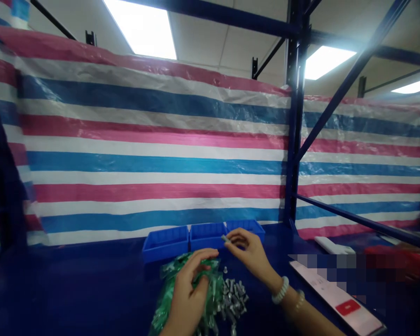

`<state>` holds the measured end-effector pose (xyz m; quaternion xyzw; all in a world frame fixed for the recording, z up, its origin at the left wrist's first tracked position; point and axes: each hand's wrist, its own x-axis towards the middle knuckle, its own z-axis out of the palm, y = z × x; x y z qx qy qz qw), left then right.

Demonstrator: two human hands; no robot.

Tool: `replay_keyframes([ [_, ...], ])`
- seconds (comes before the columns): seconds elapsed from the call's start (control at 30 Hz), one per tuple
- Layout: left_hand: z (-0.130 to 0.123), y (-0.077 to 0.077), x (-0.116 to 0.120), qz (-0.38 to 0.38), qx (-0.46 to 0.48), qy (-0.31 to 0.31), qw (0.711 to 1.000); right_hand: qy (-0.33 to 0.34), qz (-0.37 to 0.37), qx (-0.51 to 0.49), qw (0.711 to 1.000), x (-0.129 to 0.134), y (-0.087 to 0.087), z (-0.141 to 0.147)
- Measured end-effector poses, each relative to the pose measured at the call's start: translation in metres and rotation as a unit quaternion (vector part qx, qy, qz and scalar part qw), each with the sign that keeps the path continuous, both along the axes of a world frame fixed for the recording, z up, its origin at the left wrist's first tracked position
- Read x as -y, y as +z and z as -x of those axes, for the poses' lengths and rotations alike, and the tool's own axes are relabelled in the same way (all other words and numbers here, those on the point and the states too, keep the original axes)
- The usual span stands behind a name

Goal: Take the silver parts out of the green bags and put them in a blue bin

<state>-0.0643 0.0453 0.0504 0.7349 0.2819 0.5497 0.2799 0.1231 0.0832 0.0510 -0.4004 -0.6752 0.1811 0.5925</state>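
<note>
Left hand [191,294]: curves over the bag, thumb and fingers [207,253] parted – cannot tell whether touching the plastic.
Right hand [252,254]: pinches one small part [226,239] between thumb and fingertips, just in front of the middle and right bins.
Bag [166,294]: lies on the blue surface [91,289], green and glossy, partly hidden by the left hand.
Metal parts [235,296]: lie heaped beside the bag on its right – with one loose piece [225,269] just beyond the heap.
Bins: stand in a row behind the bag, all blue – left bin [166,240], middle bin [207,233], right bin [257,227].
Bracelets [280,290]: circle the right wrist and forearm, pale and beaded.
Phone [336,296]: lies right of the right forearm, pink with a red patch, next to a pixelated area.
Striped sheet [161,163]: hangs behind the bins.
</note>
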Motion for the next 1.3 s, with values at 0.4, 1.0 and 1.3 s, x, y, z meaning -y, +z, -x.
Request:
replay_keyframes([
  [0.4, 0.009, 0.008, -0.024, -0.033, -0.057, 0.090, 0.994, -0.246, 0.032, 0.234, 0.940, -0.059, -0.023, -0.075],
  [1.0, 0.090, -0.007, -0.128, -0.084, -0.393, 0.212, 0.891, -0.173, 0.055, 0.330, 0.926, -0.051, -0.037, -0.065],
  [1.3, 0.059, 0.012, -0.092, -0.135, -0.336, 0.207, 0.909, -0.020, 0.018, 0.315, 0.949, -0.011, -0.009, -0.029],
])
